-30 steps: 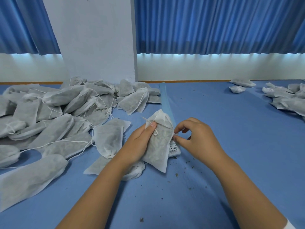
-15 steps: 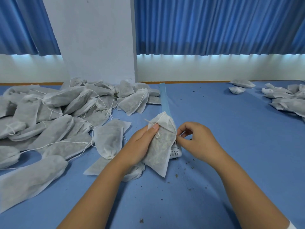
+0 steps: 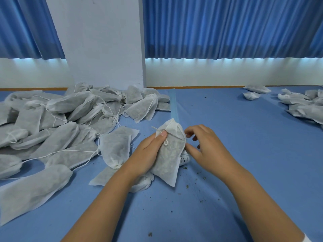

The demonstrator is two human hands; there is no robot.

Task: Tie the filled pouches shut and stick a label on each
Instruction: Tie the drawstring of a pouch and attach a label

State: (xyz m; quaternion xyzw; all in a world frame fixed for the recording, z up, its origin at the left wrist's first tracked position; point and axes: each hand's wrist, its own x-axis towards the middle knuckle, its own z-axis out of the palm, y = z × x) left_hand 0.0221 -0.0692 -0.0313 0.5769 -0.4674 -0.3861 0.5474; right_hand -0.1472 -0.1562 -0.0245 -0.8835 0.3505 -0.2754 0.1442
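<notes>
Head view: pouch heap [image 3: 70, 119] crowds your left; left grip [image 3: 148, 152] clamps a pouch [image 3: 172, 154] half-hiding a label [image 3: 185, 158]; right grip [image 3: 208, 151] spread apart.

One wide-angle camera rides on the person's head, facing forward and tilted down over the flat blue-covered table [image 3: 236, 163]. It sits near the work: both forearms enter from the bottom edge, and the left hand [image 3: 148, 152] and right hand [image 3: 208, 151] lie at the frame's middle, either side of a white fabric drawstring pouch [image 3: 170, 154]. Beyond, the view reaches the square white pillar [image 3: 104, 49] and pleated blue curtains [image 3: 227, 27] (their folds splay outward at the frame's sides).
</notes>
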